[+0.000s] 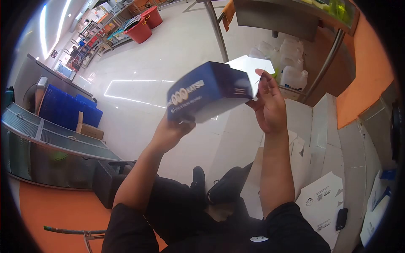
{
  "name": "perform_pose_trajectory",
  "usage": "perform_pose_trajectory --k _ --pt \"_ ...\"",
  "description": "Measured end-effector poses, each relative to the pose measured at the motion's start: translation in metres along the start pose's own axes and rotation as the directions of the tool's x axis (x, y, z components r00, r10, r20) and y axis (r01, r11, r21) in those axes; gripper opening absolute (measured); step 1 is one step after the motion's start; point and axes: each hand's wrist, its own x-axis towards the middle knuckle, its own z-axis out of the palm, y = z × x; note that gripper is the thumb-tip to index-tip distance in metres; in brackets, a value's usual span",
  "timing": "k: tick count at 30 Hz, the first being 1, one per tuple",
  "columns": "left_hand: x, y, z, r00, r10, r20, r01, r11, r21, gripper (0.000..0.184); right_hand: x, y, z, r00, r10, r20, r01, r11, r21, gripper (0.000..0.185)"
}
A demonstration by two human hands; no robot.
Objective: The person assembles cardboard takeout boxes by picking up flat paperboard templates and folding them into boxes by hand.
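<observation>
A dark blue and white cardboard food box [211, 90] is held up in front of me, tilted, with pale lettering on its blue side. My left hand [171, 133] grips its lower left edge, the fingers partly hidden beneath it. At the right end, a white flap [249, 65] stands out from the box. My right hand [270, 103] is closed on that end, thumb and fingers at the flap and the box's edge. Flat white printed cardboard sheets [322, 200] lie low on my right, below my right forearm.
Several translucent plastic jugs [294, 78] stand under a metal table [274, 19] ahead right. Blue crates [65, 105] and a brown cardboard piece [90, 130] are at left. Red tubs [138, 31] stand far back. A small black object [342, 218] lies by the sheets.
</observation>
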Motion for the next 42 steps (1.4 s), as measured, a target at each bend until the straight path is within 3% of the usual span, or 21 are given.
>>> perform_pose_trajectory --k 3,4,7,8,11,12,15,16,20,23,26,29,37,42 --pt "0.007 -0.006 0.009 0.932 0.163 -0.324 -0.175 0.985 -0.007 0.108 0.002 0.007 -0.002 0.996 -0.031 -0.078 0.023 0.994 -0.11 0.032" --pt "0.007 -0.003 0.006 0.923 0.22 -0.317 -0.187 0.973 0.131 0.131 0.002 0.009 -0.001 0.998 -0.03 -0.059 0.022 0.992 -0.127 0.032" --pt "-0.005 0.016 0.015 0.776 0.582 -0.243 -0.287 0.669 0.686 0.135 0.002 0.019 0.004 0.999 -0.052 -0.008 0.049 0.973 -0.224 0.032" --pt "-0.001 0.01 0.015 0.686 0.701 -0.194 -0.421 0.6 0.68 0.127 0.003 0.025 0.006 0.997 -0.079 0.003 0.077 0.954 -0.289 0.032" --pt "-0.012 0.034 0.025 0.716 0.698 0.002 -0.412 0.42 0.808 0.113 0.001 0.037 0.011 0.99 -0.132 0.042 0.138 0.904 -0.405 0.029" --pt "-0.01 0.035 0.03 0.704 0.709 -0.041 -0.41 0.453 0.792 0.09 0.0 0.037 0.013 0.99 -0.13 0.059 0.143 0.886 -0.441 0.029" --pt "0.0 0.026 0.018 0.649 0.76 0.042 -0.433 0.323 0.841 0.076 -0.002 0.033 0.018 0.988 -0.117 0.098 0.15 0.865 -0.478 0.025" --pt "0.0 0.026 0.018 0.637 0.771 -0.008 -0.469 0.396 0.789 0.064 -0.003 0.029 0.021 0.987 -0.114 0.111 0.154 0.859 -0.487 0.025" --pt "-0.004 0.024 0.015 0.758 0.635 -0.15 -0.465 0.687 0.559 0.064 -0.004 0.019 0.02 0.978 -0.127 0.165 0.188 0.879 -0.438 0.029" --pt "-0.004 0.017 0.01 0.803 0.571 -0.17 -0.453 0.771 0.447 0.065 -0.006 0.014 0.019 0.988 -0.085 0.132 0.13 0.916 -0.38 0.03" --pt "-0.005 0.015 0.01 0.802 0.578 -0.151 -0.47 0.767 0.437 0.066 -0.006 0.011 0.019 0.993 -0.063 0.103 0.095 0.931 -0.351 0.03" --pt "-0.008 0.017 0.013 0.83 0.527 -0.181 -0.434 0.816 0.382 0.067 -0.007 0.009 0.019 0.995 -0.043 0.089 0.077 0.897 -0.435 0.026" --pt "-0.009 0.022 0.019 0.808 0.562 -0.177 -0.405 0.747 0.527 0.063 -0.007 0.012 0.025 0.992 -0.114 0.052 0.111 0.605 -0.788 0.018" --pt "-0.008 0.021 0.02 0.825 0.533 -0.188 -0.346 0.74 0.577 0.063 -0.008 0.017 0.027 0.978 -0.183 0.102 0.182 0.501 -0.846 0.019"
